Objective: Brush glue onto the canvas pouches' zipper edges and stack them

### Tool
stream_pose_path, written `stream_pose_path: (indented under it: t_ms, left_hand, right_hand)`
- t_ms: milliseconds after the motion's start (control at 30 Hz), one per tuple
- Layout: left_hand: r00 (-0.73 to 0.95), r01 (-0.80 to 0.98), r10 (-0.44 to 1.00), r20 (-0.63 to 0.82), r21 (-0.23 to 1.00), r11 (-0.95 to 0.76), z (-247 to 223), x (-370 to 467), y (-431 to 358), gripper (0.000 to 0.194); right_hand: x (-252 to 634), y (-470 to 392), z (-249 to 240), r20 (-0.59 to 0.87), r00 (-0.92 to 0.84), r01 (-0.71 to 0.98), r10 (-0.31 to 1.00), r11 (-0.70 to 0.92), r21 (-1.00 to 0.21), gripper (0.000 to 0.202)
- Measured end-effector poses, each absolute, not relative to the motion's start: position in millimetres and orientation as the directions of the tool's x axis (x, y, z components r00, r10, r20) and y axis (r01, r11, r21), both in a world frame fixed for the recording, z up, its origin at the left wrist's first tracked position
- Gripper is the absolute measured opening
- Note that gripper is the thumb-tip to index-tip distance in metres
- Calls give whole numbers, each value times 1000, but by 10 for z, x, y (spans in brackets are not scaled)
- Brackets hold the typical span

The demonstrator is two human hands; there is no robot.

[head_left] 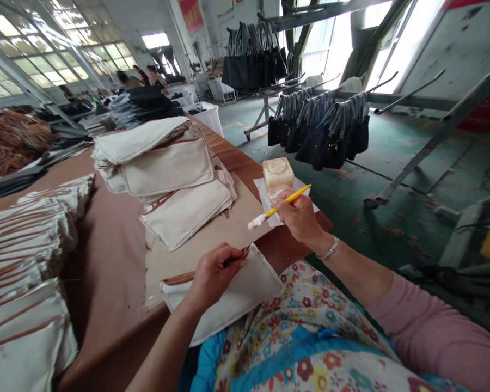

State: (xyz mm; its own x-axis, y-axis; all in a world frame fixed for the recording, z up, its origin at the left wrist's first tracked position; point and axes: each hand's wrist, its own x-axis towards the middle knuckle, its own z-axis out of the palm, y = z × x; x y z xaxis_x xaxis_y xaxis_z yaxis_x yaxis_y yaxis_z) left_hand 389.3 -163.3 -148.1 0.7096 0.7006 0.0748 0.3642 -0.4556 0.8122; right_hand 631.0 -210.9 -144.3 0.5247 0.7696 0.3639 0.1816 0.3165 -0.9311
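Observation:
My left hand (pixel 215 272) grips the brown-lined upper edge of a cream fabric pouch (pixel 232 302), which lies at the table's front edge and hangs over toward my lap. In my right hand (pixel 300 218) is a yellow brush (pixel 288 200), its tip coated with white paste and pointing left above the board. Just behind that hand, a cream-coloured square tub (pixel 278 173) sits on a white sheet (pixel 263 191) at the table's right corner. Further back on the board is a stack of cream pouches (pixel 167 169).
Rows of cream pouches with brown edges (pixel 20 261) lie at the left of the brown table (pixel 114 245). Dark bags (pixel 318 130) hang on a metal rack (pixel 416 98) at the right. People are in the far background.

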Motion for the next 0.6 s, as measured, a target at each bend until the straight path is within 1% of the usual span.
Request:
stream_pose_path:
  t_ms: [67,100,167,233,300,333,400,467,533,600]
  left_hand:
    - [715,353,690,115,792,-498,-1467,3881,-1684,14]
    - [702,369,703,117,784,-500,-1465,3877,-1699,13]
    - [661,416,744,98,777,-472,-1465,3870,-1711,13]
    - [630,442,774,67,788,-428,-1463,3864,-1716,13]
    - [616,457,786,47,792,-405,-1452,3860,-1726,13]
    - [615,461,787,48,788,-408,-1443,3858,-1735,14]
    - [618,465,784,64,774,-430,-1427,3857,-1752,15]
    - [624,459,777,82,767,-449,-1425,3852,-1751,17]
    - [624,458,776,92,762,-458,-1450,3837,-1721,16]
    - [620,478,778,99,738,-476,-1508,3805,-1676,17]
  right_hand:
    - [6299,-2079,-1442,266,491,-5,829,309,-951,26]
    - [6282,-2073,-1440,205,437,-110,876,278,-954,27]
    - [6252,-2080,-1430,85,276,-289,957,167,-943,29]
    - [6262,-2108,-1407,19,122,-397,992,66,-915,29]
    - [6318,-2132,-1379,9,71,-451,997,40,-892,28]
    - [6352,-2135,-1370,14,102,-465,995,60,-883,28]
    - [6395,-2118,-1374,7,225,-471,974,115,-875,28]
    - [6376,-2081,-1411,-33,308,-463,951,120,-878,28]
    - [6303,-2052,-1458,-85,268,-471,960,53,-881,28]
    - [6219,-2071,-1479,-109,154,-484,982,-21,-875,29]
